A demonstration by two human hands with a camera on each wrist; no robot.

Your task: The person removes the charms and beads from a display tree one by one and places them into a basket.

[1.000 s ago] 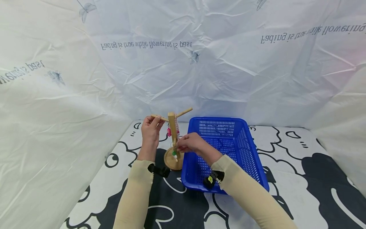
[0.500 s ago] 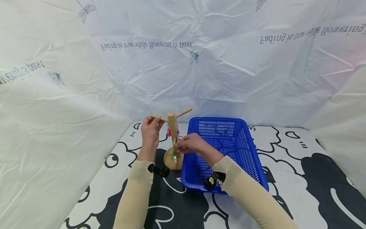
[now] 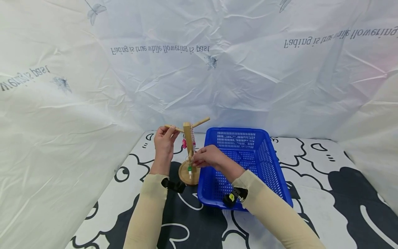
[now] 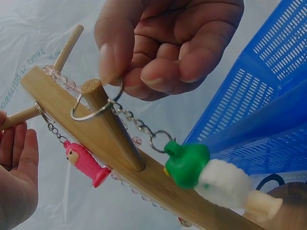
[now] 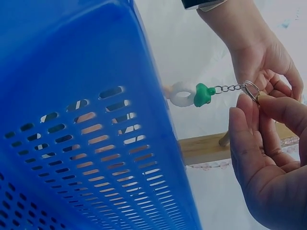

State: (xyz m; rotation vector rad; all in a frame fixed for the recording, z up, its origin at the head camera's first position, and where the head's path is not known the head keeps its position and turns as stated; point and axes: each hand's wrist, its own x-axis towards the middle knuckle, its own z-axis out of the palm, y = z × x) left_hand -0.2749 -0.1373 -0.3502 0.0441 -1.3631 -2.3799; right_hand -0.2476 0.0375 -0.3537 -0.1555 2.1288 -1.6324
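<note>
Across the desk [image 3: 311, 193], a white surface printed with bold black cartoon outlines and solid black patches spreads to both sides. Behind and around it hangs a crinkled, glossy white sheet [image 3: 224, 93], with flipped grey lettering and small plant sketches. Toward the middle sits a rectangular blue plastic basket [image 3: 236, 139] with slotted walls, and just left of it a pale wooden stand [image 3: 188, 138] rises upright from a round base [image 3: 183, 174].

Near the stand's lower wooden peg [image 4: 112, 117] hangs the green-and-white figure keychain [image 4: 211, 177] — a glossy green top with a spot of yellow, a bumpy white middle, a cream end, and a short silver chain. The right hand [image 3: 209, 155] pinches its silver metal ring [image 4: 86, 118] between thumb and fingers, right at the peg's tip; whether the ring goes around the peg I cannot tell. The left hand [image 3: 163, 145] pinches the left upper peg [image 4: 19, 118] near its end. Also on the stand hang a pink figure keychain [image 4: 86, 165] — smooth, with a pale face — and a clear-pink bead string [image 4: 55, 75].
</note>
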